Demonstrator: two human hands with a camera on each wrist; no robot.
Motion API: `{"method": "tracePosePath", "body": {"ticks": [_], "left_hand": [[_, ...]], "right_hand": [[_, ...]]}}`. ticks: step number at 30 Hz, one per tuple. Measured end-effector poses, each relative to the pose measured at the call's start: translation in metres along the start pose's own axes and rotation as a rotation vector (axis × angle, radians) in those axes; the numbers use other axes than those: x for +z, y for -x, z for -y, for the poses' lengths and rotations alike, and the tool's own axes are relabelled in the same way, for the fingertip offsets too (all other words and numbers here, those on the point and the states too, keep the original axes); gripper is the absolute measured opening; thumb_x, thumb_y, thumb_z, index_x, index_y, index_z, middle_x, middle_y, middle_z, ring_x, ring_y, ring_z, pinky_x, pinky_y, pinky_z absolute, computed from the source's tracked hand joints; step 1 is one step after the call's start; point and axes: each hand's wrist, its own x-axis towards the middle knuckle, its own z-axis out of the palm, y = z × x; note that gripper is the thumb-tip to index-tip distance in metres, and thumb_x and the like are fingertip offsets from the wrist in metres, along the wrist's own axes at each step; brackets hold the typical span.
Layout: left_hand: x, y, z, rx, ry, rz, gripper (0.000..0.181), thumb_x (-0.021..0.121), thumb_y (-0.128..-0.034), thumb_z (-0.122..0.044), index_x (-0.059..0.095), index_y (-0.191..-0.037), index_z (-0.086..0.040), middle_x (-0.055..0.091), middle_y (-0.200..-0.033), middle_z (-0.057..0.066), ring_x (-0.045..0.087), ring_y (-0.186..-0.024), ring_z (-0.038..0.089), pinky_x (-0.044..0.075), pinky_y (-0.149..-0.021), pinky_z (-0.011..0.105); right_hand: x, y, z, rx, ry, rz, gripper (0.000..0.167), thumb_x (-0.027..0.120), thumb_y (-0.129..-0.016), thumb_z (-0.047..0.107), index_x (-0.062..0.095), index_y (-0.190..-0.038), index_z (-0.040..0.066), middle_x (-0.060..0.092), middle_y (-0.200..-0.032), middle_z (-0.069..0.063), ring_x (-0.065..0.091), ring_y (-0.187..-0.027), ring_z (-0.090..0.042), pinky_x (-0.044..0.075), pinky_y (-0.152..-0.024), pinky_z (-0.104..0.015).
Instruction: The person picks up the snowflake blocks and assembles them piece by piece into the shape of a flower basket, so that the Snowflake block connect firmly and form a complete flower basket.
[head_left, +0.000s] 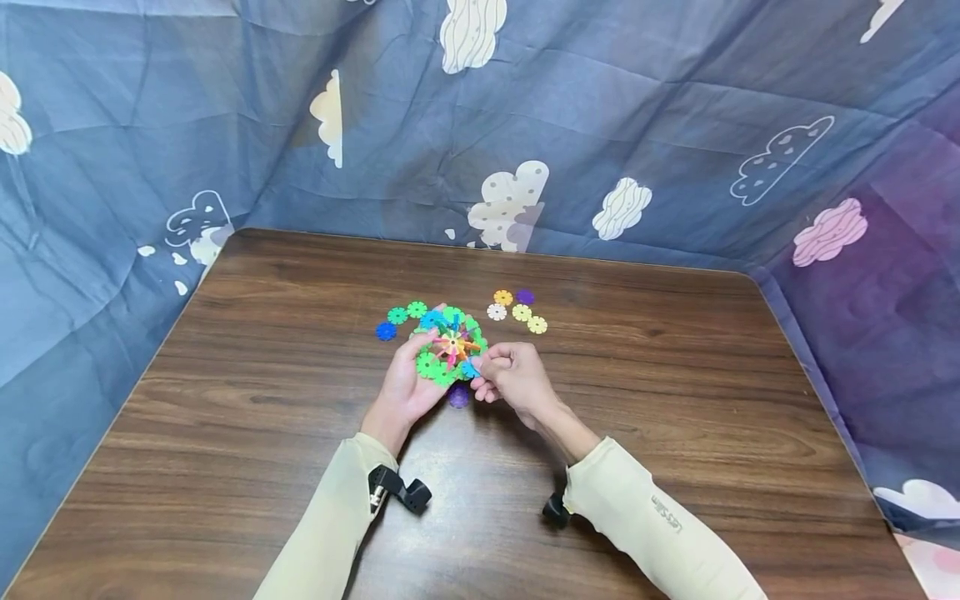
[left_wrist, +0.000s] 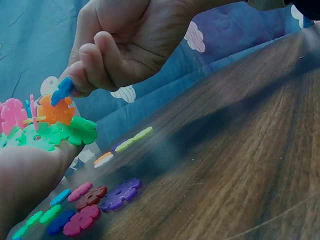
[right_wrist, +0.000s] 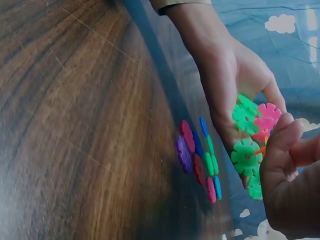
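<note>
My left hand (head_left: 408, 385) holds a ring of interlocked green snowflake discs (head_left: 427, 364) from below, its thumb resting on the near-left part. Pink, orange and yellow discs stand up in the middle of this build, around a pale hub. At the ring's right side my right hand (head_left: 519, 375) pinches a blue snowflake disc (left_wrist: 62, 91) between thumb and fingers. In the left wrist view that disc meets the top of an orange disc (left_wrist: 55, 111); whether it is slotted in I cannot tell. The right wrist view has the blue disc hidden behind the right hand (right_wrist: 287, 185).
Beneath the build lie loose discs: a purple one (left_wrist: 121, 194), a dark red one (left_wrist: 91, 198) and several pink, blue and green ones. Farther back right are orange (head_left: 503, 297), white (head_left: 497, 312), purple and yellow discs. A cloud-print cloth (head_left: 405, 125) hangs behind the wooden table (head_left: 675, 375).
</note>
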Motion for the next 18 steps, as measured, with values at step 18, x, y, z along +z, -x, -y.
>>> {"method": "tracePosePath", "body": {"ticks": [18], "left_hand": [[0.0002,0.0014,0.0007,0.021,-0.051,-0.014,0.057,0.028,-0.1052,-0.014,0.015,-0.159,-0.027,0.038,-0.151,0.008,0.037,-0.141,0.020,0.018,-0.126,0.041]], "right_hand": [[0.0042,-0.0028,-0.0006,0.026,-0.056,-0.034,0.008,0.054,-0.097,-0.005,0.057,-0.090,-0.007,0.063,-0.056,-0.001,0.055,-0.045,-0.007,0.046,-0.045,-0.016]]}}
